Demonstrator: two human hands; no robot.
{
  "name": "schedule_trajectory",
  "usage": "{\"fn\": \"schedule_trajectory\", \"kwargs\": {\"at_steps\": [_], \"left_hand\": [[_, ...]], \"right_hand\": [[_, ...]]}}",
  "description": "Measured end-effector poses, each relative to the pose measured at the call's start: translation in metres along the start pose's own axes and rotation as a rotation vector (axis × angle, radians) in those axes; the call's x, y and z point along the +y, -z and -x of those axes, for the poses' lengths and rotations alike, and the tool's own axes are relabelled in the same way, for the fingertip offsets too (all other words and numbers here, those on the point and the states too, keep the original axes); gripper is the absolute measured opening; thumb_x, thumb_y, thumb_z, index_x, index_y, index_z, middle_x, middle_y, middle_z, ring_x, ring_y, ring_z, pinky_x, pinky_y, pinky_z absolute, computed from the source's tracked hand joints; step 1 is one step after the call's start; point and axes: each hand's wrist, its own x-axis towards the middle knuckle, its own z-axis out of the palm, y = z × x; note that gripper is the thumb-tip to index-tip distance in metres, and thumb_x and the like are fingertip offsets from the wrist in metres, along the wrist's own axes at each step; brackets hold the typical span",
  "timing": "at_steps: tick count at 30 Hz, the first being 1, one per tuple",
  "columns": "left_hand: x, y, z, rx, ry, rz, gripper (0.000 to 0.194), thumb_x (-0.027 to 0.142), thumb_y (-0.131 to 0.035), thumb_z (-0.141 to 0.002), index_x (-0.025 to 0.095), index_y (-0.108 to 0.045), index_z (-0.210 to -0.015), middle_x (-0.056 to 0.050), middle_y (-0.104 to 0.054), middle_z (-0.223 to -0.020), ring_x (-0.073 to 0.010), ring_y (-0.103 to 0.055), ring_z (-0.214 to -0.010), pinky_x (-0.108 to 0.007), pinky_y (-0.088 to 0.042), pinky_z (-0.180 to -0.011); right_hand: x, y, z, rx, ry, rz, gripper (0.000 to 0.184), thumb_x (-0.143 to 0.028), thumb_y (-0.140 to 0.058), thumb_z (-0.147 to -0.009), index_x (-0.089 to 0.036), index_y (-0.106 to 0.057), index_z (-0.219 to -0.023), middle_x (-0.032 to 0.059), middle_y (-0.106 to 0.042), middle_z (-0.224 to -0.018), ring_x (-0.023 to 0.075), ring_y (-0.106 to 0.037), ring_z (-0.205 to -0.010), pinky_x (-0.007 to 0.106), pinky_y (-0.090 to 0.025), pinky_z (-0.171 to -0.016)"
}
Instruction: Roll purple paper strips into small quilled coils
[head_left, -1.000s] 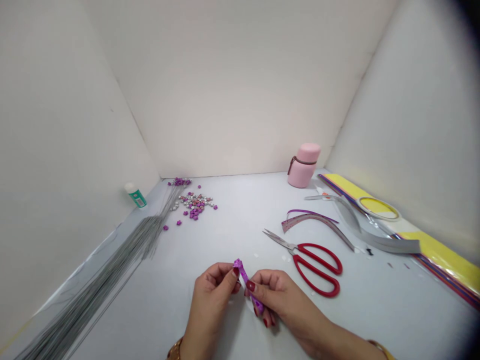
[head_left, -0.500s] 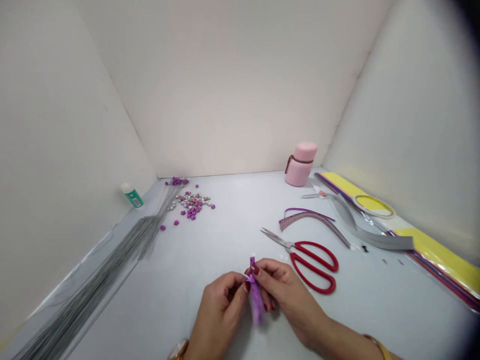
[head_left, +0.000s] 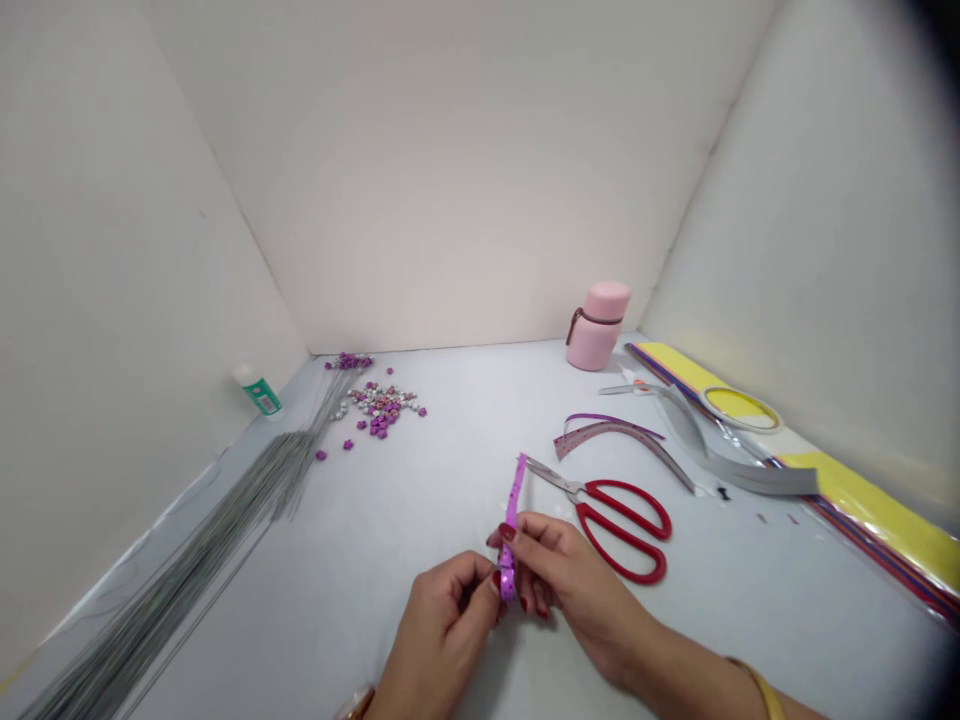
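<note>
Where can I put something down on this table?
The biggest bare patch of white table lies between the bundle of thin wires and the left hand. Another sits between the pile of small stars and the pink bottle. It's crowded on the right, around the red scissors, the right hand and the ribbon strips.

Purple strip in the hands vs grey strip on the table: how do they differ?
The purple strip is speckled and stands upright, pinched between the left hand and right hand. The grey strip is plain and lies curved on the table. The grey strip also looks longer and wider than the purple strip. Both are long, thin, flat strips.
</note>
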Motion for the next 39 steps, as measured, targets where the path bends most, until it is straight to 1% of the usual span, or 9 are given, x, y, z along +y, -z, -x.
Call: {"fn": "schedule_trajectory", "kwargs": {"at_steps": [4,8,11,16,20,23,28,31,39], "left_hand": [[-0.005,-0.002,0.0,-0.053,0.023,0.032,0.027,0.028,-0.043,-0.081,0.015,-0.055,-0.061,-0.001,-0.053,-0.057,-0.0137,-0.047,-0.056,-0.02,-0.036,-0.054],[-0.004,-0.003,0.0,-0.034,0.021,0.049,0.028,0.028,-0.041,-0.083,0.015,-0.058,-0.065,-0.001,-0.055,-0.059,-0.0135,-0.048,-0.057,-0.02,-0.037,-0.054],[-0.001,-0.002,0.001,-0.015,-0.031,-0.013,0.026,0.026,-0.043,-0.082,0.015,-0.06,-0.066,-0.003,-0.059,-0.061,-0.0145,-0.051,-0.059,-0.02,-0.039,-0.056],[0.001,-0.001,0.003,0.104,-0.086,-0.077,0.017,0.024,-0.048,-0.08,0.017,-0.063,-0.074,-0.006,-0.066,-0.073,-0.0178,-0.059,-0.068,-0.022,-0.043,-0.064],[0.001,-0.001,0.004,0.091,-0.166,-0.249,0.02,0.021,-0.046,-0.08,0.018,-0.064,-0.072,-0.006,-0.066,-0.069,-0.0175,-0.058,-0.064,-0.022,-0.041,-0.062],[0.003,-0.002,0.004,0.051,-0.152,-0.301,0.022,0.022,-0.044,-0.081,0.018,-0.062,-0.069,-0.005,-0.063,-0.063,-0.0166,-0.055,-0.059,-0.021,-0.038,-0.057],[0.008,-0.002,0.005,0.033,-0.116,-0.194,0.026,0.022,-0.04,-0.084,0.017,-0.06,-0.068,-0.004,-0.064,-0.065,-0.0159,-0.056,-0.06,-0.02,-0.039,-0.059],[0.008,-0.001,0.005,0.071,-0.123,-0.202,0.023,0.022,-0.041,-0.083,0.017,-0.058,-0.068,-0.004,-0.065,-0.067,-0.0159,-0.058,-0.062,-0.02,-0.04,-0.06],[-0.005,0.004,0.005,0.132,-0.413,-0.538,0.016,0.014,-0.046,-0.082,0.018,-0.061,-0.078,-0.006,-0.065,-0.071,-0.0168,-0.059,-0.066,-0.023,-0.042,-0.064]], "right_hand": [[0.002,-0.003,0.001,0.086,0.117,0.034,0.03,-0.043,-0.054,-0.078,-0.013,-0.058,-0.077,-0.006,-0.046,-0.045,0.0051,-0.037,-0.039,0.017,-0.026,-0.041],[0.003,-0.003,0.001,0.024,0.122,0.14,0.032,-0.046,-0.051,-0.079,-0.015,-0.053,-0.072,-0.0067,-0.045,-0.045,0.0057,-0.037,-0.039,0.018,-0.025,-0.04],[0.005,-0.004,0.003,0.006,0.145,0.202,0.035,-0.048,-0.053,-0.077,-0.016,-0.048,-0.063,-0.0067,-0.045,-0.045,0.0057,-0.037,-0.04,0.018,-0.025,-0.04],[0.005,-0.005,0.003,0.01,0.126,0.205,0.038,-0.052,-0.052,-0.075,-0.016,-0.048,-0.063,-0.0057,-0.047,-0.046,0.0064,-0.037,-0.04,0.018,-0.026,-0.041],[0.002,-0.005,0.002,0.056,0.166,0.168,0.034,-0.048,-0.055,-0.076,-0.017,-0.048,-0.062,-0.0063,-0.045,-0.046,0.0068,-0.038,-0.042,0.019,-0.029,-0.043],[0.0,-0.005,0.002,0.108,0.195,0.122,0.032,-0.047,-0.051,-0.078,-0.017,-0.049,-0.067,-0.0064,-0.046,-0.047,0.0072,-0.04,-0.042,0.019,-0.03,-0.044],[0.002,-0.007,0.004,-0.021,0.112,0.206,0.036,-0.048,-0.047,-0.081,-0.016,-0.046,-0.064,-0.0064,-0.046,-0.045,0.0055,-0.04,-0.037,0.017,-0.028,-0.038],[0.005,-0.006,0.004,-0.027,0.124,0.212,0.035,-0.046,-0.047,-0.082,-0.016,-0.045,-0.062,-0.0068,-0.046,-0.046,0.0041,-0.039,-0.036,0.015,-0.026,-0.036],[0.006,-0.005,0.002,-0.03,0.024,0.143,0.037,-0.049,-0.045,-0.081,-0.016,-0.043,-0.064,-0.0072,-0.047,-0.047,0.0025,-0.038,-0.032,0.014,-0.023,-0.033]]}}
